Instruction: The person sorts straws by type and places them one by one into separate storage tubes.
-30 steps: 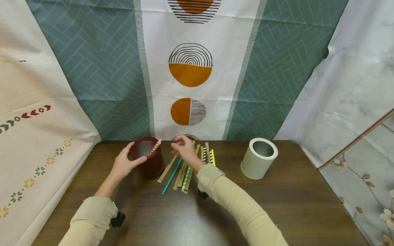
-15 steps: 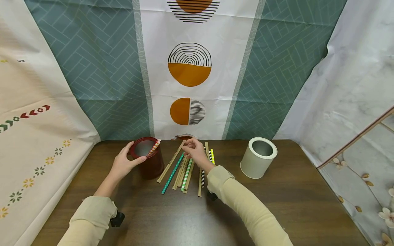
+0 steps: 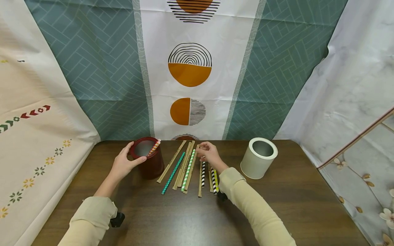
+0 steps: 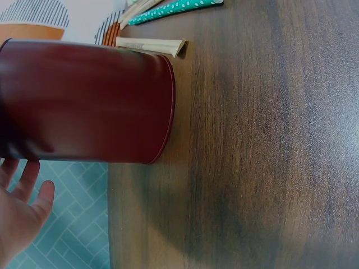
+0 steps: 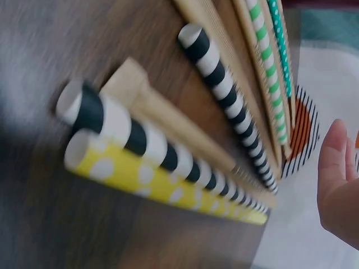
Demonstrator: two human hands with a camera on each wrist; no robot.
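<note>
A dark red canister [image 3: 154,168] stands at the back left of the table. My left hand [image 3: 123,161] grips it near the rim, thumb at the front and fingers on the far left side. Red-and-yellow striped straws [image 3: 154,147] lean out of its opening. Over the far ends of the loose straws is my right hand [image 3: 210,155], fingers loosely bent with nothing between them. Below it lie black-and-white straws [image 5: 230,109], a yellow dotted straw [image 5: 162,182] and paper-wrapped straws [image 3: 191,171]. Further left are a green-striped straw [image 3: 188,169] and a teal dotted straw [image 3: 173,173].
An off-white canister [image 3: 255,165] stands upright at the back right with its opening up. The brown wooden table [image 3: 172,218] ends at a patterned cloth [image 3: 191,75] behind. More cloths hang at both sides.
My right hand has moved rightward across the far ends of the straws, exposing the green-striped and wrapped ones. The straws at the right have shifted toward me. My left hand stays at the red canister.
</note>
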